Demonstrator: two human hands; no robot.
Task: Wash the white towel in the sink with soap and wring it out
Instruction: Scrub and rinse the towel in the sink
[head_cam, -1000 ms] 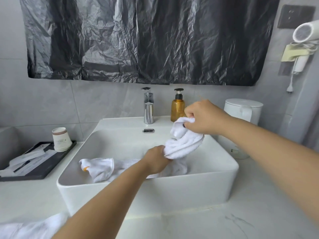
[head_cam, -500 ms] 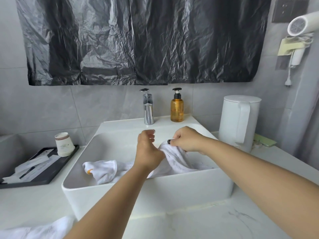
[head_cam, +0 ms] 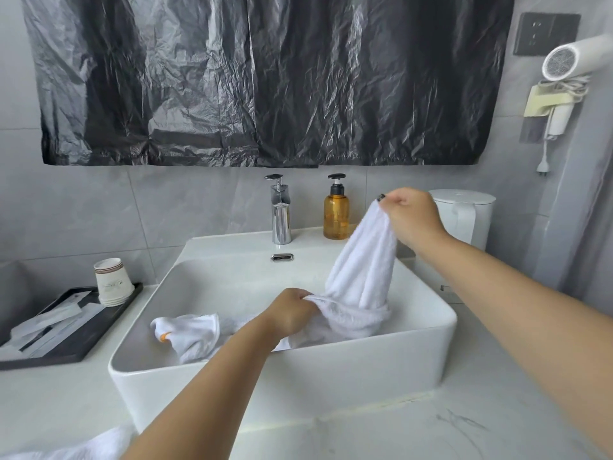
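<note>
A white towel (head_cam: 361, 277) hangs stretched above the white rectangular sink (head_cam: 298, 380). My right hand (head_cam: 411, 217) pinches its upper end, raised above the sink's right side. My left hand (head_cam: 288, 313) grips the towel low in the basin. The towel's other end (head_cam: 189, 333) lies bunched on the left of the basin, with a small orange tag. An amber soap pump bottle (head_cam: 336, 212) stands on the back ledge, right of the chrome tap (head_cam: 280, 214).
A white kettle (head_cam: 471, 220) stands right of the sink behind my right arm. Stacked paper cups (head_cam: 111, 282) and a black tray (head_cam: 66, 327) with packets sit at the left. Another white cloth (head_cam: 83, 449) lies at the counter's front left. A hair dryer (head_cam: 567, 61) hangs on the right wall.
My right hand has lifted the towel's end up and to the right, stretching it. My left hand has dropped lower into the basin and grips the towel.
</note>
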